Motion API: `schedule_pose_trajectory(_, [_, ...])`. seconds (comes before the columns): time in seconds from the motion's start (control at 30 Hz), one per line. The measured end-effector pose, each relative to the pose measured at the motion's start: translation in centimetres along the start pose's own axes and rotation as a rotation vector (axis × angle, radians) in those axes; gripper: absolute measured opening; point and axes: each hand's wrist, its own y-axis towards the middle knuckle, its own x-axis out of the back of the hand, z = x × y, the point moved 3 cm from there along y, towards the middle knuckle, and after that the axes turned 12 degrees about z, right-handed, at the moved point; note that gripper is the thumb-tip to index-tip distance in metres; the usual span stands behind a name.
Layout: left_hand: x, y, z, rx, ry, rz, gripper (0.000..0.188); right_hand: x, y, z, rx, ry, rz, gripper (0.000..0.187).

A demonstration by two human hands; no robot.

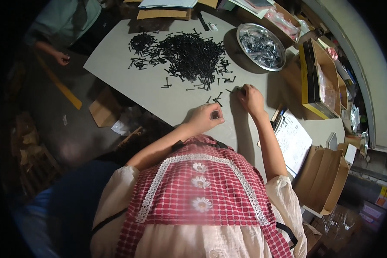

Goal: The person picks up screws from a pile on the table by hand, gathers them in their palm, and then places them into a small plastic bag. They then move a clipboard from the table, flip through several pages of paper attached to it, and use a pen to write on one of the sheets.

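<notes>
A large heap of black screws (189,53) covers the far middle of the table, with a smaller cluster at its left. Below the heap, a few loose screws (215,99) lie close to my left hand (202,119). That hand is closed around a small clear bag (215,115) with something dark inside; my fingers hide most of it. My right hand (251,100) is to the right, above the pale tabletop, its fingers curled and pinched together. Something dark shows at its fingertips, too small to name. One screw (229,90) is just left of those fingertips.
A round metal bowl (262,47) full of small clear packets stands at the far right. Cardboard boxes (322,79) and a clipboard with paper (293,139) line the right side. Across the table's left corner, another person's hand (61,58) hangs beside the table (112,64).
</notes>
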Motion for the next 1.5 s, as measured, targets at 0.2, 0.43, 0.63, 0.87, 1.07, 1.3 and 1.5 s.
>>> schedule_pose_trajectory(0.2, [0.0, 0.2, 0.2, -0.017, -0.009, -0.021, 0.019, -0.8, 1.1, 3.2, 0.156, -0.139, -0.086, 0.015])
schedule_pose_trajectory(0.43, [0.2, 0.1, -0.1, -0.055, -0.031, -0.021, 0.021, 1.4, -1.4, 4.8, 0.240, 0.159, 0.099, 0.016])
schedule_pose_trajectory(0.63, [-0.5, 0.0, 1.6, -0.021, -0.033, -0.100, 0.025, 3.4, -4.4, 8.5, 0.473, 0.376, 0.077, 0.015])
schedule_pose_trajectory(0.87, [0.6, -0.2, -0.2, -0.052, -0.202, 0.030, 0.017, -0.3, -0.3, 5.9, 0.426, 0.134, -0.013, 0.024])
schedule_pose_trajectory(1.07, [0.9, -1.0, 0.0, -0.093, -0.240, 0.023, 0.017, -1.9, -1.3, 5.6, 0.352, -0.173, 0.066, 0.016])
schedule_pose_trajectory(1.3, [0.7, -0.6, -0.1, -0.086, -0.089, 0.001, 0.017, -2.1, -3.3, 2.7, 0.115, -0.515, 0.170, 0.012])
schedule_pose_trajectory(1.5, [1.0, -0.7, -0.8, -0.104, -0.070, -0.046, 0.017, 1.6, -3.5, 0.3, -0.108, 0.550, 0.104, 0.025])
